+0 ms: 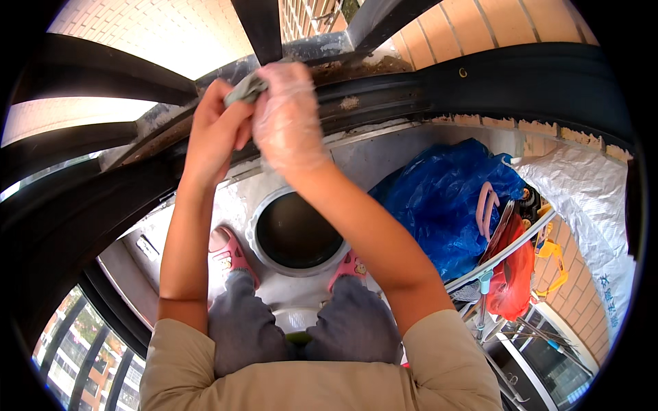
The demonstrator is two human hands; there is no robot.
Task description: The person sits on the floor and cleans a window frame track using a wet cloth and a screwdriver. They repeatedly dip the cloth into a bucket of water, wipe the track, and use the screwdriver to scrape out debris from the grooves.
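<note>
Both my arms reach up from the lower edge to the dark window frame (384, 89). My right hand (288, 116) wears a thin clear plastic glove and is closed on a grey cloth (245, 89). My bare left hand (216, 123) grips the same cloth from the left side. The cloth sits against the dirty sill track (356, 68) of the frame. Most of the cloth is hidden between the two hands.
Below me my feet in pink slippers (229, 250) stand on a white washing machine (274, 288) with a round dark opening (296, 231). A blue plastic bag (445, 198), a red bag (514, 274), a white woven sack (589, 198) and a drying rack (493, 267) crowd the right. Brick wall lies beyond.
</note>
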